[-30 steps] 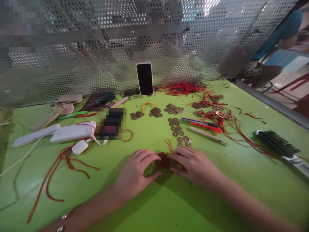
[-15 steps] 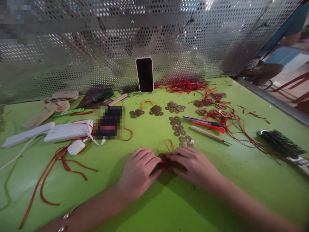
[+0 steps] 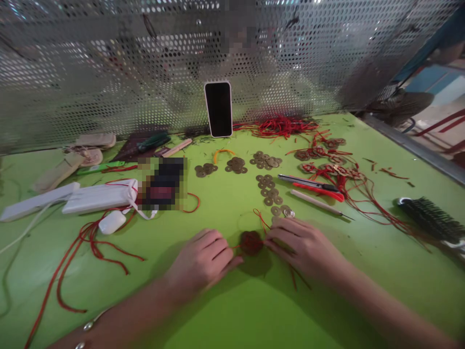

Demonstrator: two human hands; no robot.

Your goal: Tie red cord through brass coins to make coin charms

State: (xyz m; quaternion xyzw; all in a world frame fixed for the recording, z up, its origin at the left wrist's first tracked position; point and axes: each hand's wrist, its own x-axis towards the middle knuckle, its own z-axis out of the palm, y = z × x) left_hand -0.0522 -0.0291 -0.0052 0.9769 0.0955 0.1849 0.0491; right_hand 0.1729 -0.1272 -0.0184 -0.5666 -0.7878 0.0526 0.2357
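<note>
Between my hands, close above the green table (image 3: pixel 232 310), is a cluster of coins (image 3: pixel 251 242) tied with red cord. My left hand (image 3: pixel 205 259) pinches a short stretch of red cord at the cluster's left side. On the other side, my right hand (image 3: pixel 301 242) has its fingers closed on the cord at the right edge of the cluster. A thin red loop (image 3: pixel 258 215) rises above the coins, and loose cord ends (image 3: pixel 294 278) hang below my right hand. Some fingertips are hidden or blurred.
Loose coin piles (image 3: pixel 267 189) lie ahead, with a utility knife (image 3: pixel 308 183) and a wooden-handled awl (image 3: pixel 319 203) to their right. Finished-looking knotted coins (image 3: pixel 330 169) sit farther right, near a black brush (image 3: pixel 428 218). A phone (image 3: pixel 219 109) leans on the mesh; a white power bank (image 3: pixel 100 196) lies left.
My hands have moved apart, uncovering the coin cluster between them. Red cord now shows stretched from its left side, and loose ends appear below my right hand.
</note>
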